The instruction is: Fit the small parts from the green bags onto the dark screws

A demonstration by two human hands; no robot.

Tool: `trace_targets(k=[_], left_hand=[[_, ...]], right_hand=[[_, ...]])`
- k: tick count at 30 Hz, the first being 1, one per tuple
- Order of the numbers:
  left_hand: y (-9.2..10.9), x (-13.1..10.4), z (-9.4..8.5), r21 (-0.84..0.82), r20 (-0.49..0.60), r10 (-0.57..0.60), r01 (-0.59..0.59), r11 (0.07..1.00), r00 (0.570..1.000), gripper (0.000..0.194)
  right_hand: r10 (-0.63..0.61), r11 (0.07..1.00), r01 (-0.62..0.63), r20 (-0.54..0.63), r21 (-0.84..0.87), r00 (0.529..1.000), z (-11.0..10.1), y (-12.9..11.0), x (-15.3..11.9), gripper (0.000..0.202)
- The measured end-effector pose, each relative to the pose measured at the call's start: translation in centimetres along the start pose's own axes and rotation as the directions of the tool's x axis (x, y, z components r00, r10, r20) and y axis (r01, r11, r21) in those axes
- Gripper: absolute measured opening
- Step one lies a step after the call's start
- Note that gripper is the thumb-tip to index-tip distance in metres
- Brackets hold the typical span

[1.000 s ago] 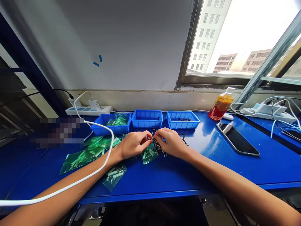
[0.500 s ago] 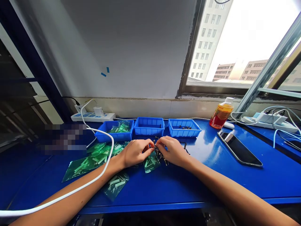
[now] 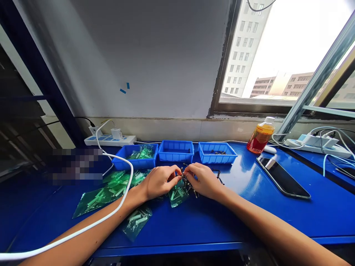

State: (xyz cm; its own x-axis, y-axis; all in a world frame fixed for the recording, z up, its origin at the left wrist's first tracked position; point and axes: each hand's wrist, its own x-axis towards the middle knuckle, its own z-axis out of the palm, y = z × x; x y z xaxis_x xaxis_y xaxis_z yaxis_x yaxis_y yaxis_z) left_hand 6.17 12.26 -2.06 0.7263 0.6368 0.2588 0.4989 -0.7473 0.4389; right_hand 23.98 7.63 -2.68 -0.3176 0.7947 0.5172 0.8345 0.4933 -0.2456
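My left hand [image 3: 162,181] and my right hand [image 3: 204,180] meet over the middle of the blue table. Both are closed, thumb and finger pinched, with the tips nearly touching around a small dark metal part too tiny to make out. Beneath my right fingers lies a loose heap of thin dark screw-like pieces [image 3: 189,186], partly hidden by the hand. A green clear bag [image 3: 177,195] with pale stick-shaped pieces lies under and between my hands. Nearer the front edge, by my left forearm, is another such bag [image 3: 138,221]. A few dark pieces [image 3: 220,177] lie to the right of my right hand.
Three blue bins stand behind: a left bin [image 3: 118,165] with green bags, a middle bin [image 3: 175,157] and a right bin [image 3: 216,159] with dark pieces. More green bags [image 3: 97,199] lie left. A white cable [image 3: 122,199] crosses my left forearm. Rightward are a bottle [image 3: 260,136] and phone [image 3: 283,177].
My fingertips have shifted slightly and remain pinched together over the dark pieces. The whole view has dropped a little in the frame; the bins, bags and bottle keep their places.
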Motion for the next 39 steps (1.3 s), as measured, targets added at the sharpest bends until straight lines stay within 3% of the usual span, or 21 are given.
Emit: trace_targets(k=[10, 39], left_hand=[[0.53, -0.13, 0.07, 0.023, -0.021, 0.031, -0.030, 0.999, 0.999, 0.017], [0.45, -0.18, 0.06, 0.032, -0.033, 0.064, -0.063, 0.998, 0.997, 0.017]], right_hand=[[-0.033, 0.999, 0.033, -0.049, 0.006, 0.998, -0.24, -0.49, -0.05, 0.014], [-0.018, 1.000, 0.019, -0.030, 0.012, 0.999, 0.02, -0.19, -0.05, 0.015]])
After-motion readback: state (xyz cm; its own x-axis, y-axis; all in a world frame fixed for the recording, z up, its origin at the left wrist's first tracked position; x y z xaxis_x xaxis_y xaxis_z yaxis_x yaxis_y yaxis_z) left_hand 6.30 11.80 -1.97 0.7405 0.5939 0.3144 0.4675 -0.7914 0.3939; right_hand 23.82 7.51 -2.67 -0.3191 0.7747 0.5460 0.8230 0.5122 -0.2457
